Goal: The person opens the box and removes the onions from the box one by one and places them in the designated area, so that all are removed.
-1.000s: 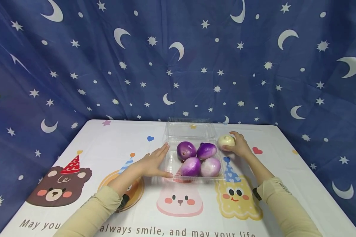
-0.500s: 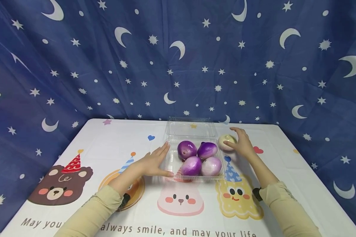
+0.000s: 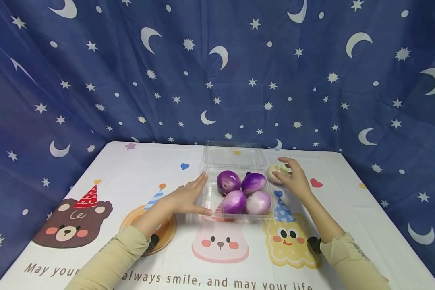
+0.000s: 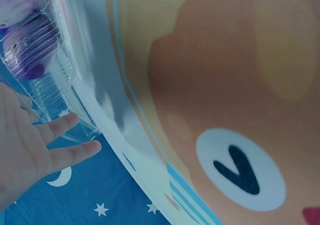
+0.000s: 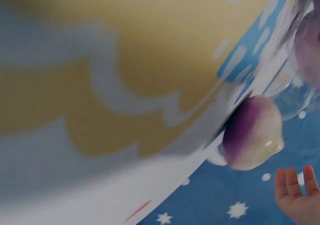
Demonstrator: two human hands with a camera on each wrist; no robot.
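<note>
A clear plastic clamshell box (image 3: 210,189) lies with its lid folded back, and several glossy purple-and-white onions (image 3: 228,183) sit in its base. My left hand (image 3: 185,199) rests at the box's left side, fingers spread and thumb along the near left corner. In the left wrist view its fingers (image 4: 75,155) are straight beside the ridged plastic. Right of the box, on the table, stands a loose onion (image 5: 254,132), cream on top and purple below. My right hand (image 3: 293,177) hovers by it with thumb and fingers apart; the right wrist view shows a gap between fingertips and onion.
The white tablecloth (image 3: 351,233) carries printed cartoon faces and lettering. A dark blue curtain (image 3: 174,72) with moons and stars hangs right behind the table's back edge. The box's raised lid (image 3: 233,156) lies close to that edge.
My right hand has drawn slightly right, off the cream-topped onion it was touching, and its fingers have spread. The left hand stays at the box. The head view has shifted slightly.
</note>
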